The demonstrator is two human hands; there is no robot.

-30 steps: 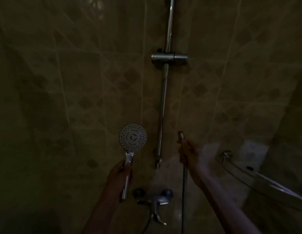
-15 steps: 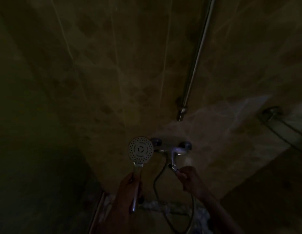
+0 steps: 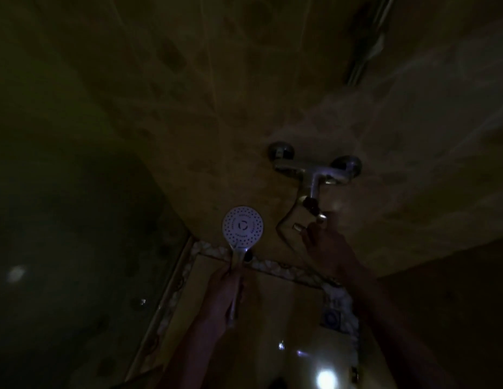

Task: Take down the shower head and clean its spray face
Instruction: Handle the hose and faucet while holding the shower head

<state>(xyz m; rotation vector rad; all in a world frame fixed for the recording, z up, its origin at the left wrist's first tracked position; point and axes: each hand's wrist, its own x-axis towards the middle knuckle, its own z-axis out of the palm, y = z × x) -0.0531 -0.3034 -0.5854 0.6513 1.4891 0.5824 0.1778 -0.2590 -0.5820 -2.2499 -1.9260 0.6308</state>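
Note:
The room is very dark. The white round shower head (image 3: 242, 226) points its dotted spray face toward me, low and left of centre. My left hand (image 3: 226, 293) grips its chrome handle from below and holds it upright. My right hand (image 3: 326, 242) is at the hose (image 3: 284, 223) close under the wall mixer tap (image 3: 314, 171), fingers curled around the hose fitting. The hose loops down between the tap and my right hand.
The tiled wall fills the upper view, with the lower end of the chrome slide rail (image 3: 365, 51) at the top right. A glass panel (image 3: 76, 234) stands to the left. Below lies the shower floor with a pebble border (image 3: 286, 269) and bright reflections.
My view has tilted downward, so the rail slid up and the floor came in. My right hand slid down the hose to the tap. My left hand still holds the shower head.

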